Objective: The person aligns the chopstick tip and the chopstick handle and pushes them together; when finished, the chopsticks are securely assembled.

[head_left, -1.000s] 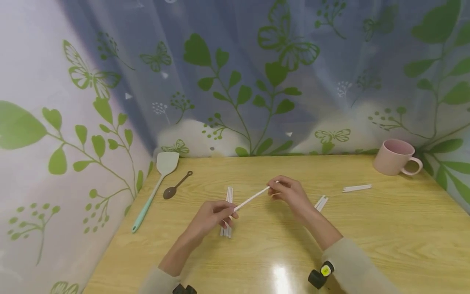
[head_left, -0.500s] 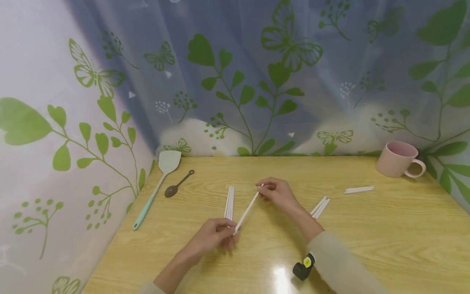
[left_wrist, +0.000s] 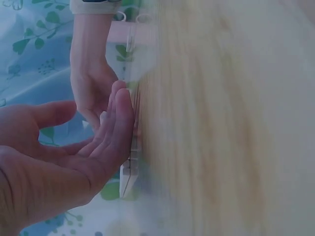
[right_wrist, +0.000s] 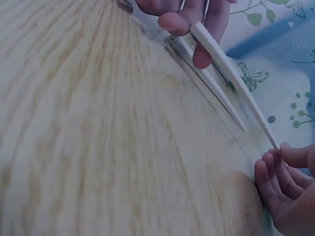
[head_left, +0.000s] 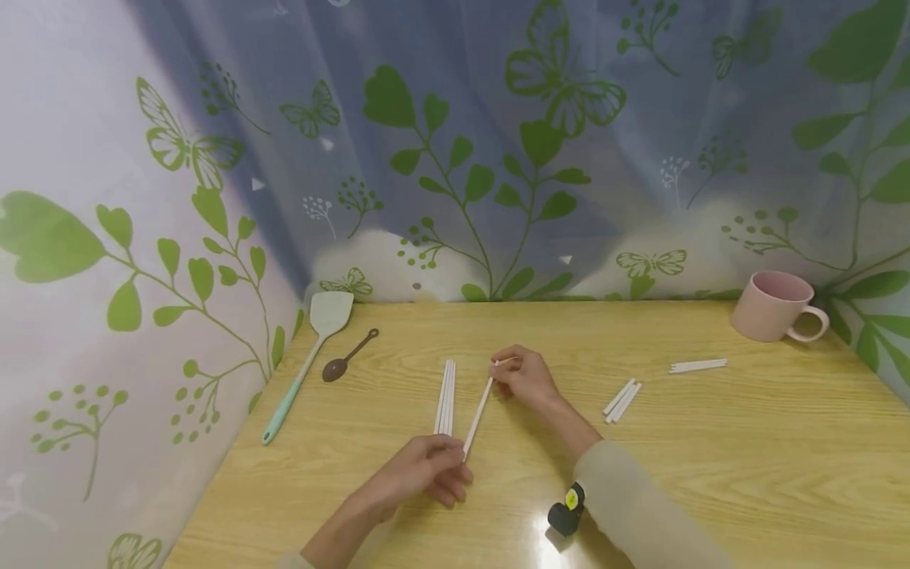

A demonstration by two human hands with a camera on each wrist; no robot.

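Note:
My right hand (head_left: 526, 381) pinches the far end of a thin white stick (head_left: 479, 415) between thumb and fingers. The stick slants down toward my left hand (head_left: 415, 472), whose fingers lie around its near end. In the left wrist view, the left thumb (left_wrist: 58, 113) stands apart from the straight fingers. The right wrist view shows the stick's near end against a left fingertip; a firm grip there is not visible. Just left of this stick lies a row of similar white sticks (head_left: 445, 397), its near part hidden by the left hand.
A spatula (head_left: 308, 371) with a mint handle and a small brown spoon (head_left: 348, 357) lie at left. Two groups of shorter white sticks (head_left: 622, 401) lie on the right side, one farther back. A pink mug (head_left: 771, 308) stands at the back right, before the patterned curtain (head_left: 455, 158).
Both hands have moved toward the row, the left one also nearer the body. The stick has turned from a shallow slant to a steeper one and come lower, beside the row.

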